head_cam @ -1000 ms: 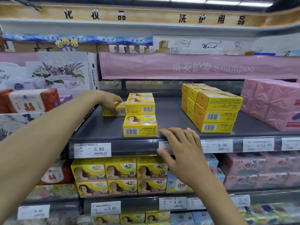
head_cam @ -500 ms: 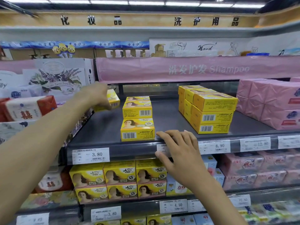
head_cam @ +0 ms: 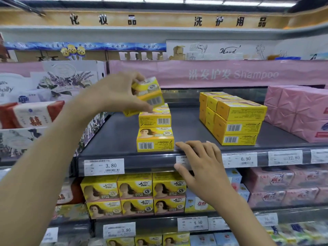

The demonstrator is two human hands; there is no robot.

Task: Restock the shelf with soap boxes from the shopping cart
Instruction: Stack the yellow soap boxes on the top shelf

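Store aisle, tiered shelving under a pink shampoo banner (head_cam: 221, 74). Your landmark is the dark grey shelf (head_cam: 186, 128) at chest level, with price tags along its front lip.

Your left hand (head_cam: 113, 96) is raised over the left part of that shelf, fingers and thumb pinching a yellow soap box (head_cam: 149, 94). That box is tilted, held in the air just above and behind the short row of yellow boxes (head_cam: 155, 132) sitting on the shelf; its lower corner looks close to the rear box, though contact is hard to tell through the blur.

Your right hand (head_cam: 204, 167) rests on the shelf's front edge, fingers spread over the lip, thumb below against a price tag. It holds nothing.

To the right on the same shelf, a taller stack of yellow boxes (head_cam: 234, 119) stands well apart from the row. Pink packs (head_cam: 300, 110) sit at the far right end.

One tier below the shelf, more yellow cartons (head_cam: 134, 194) face out in two layers.
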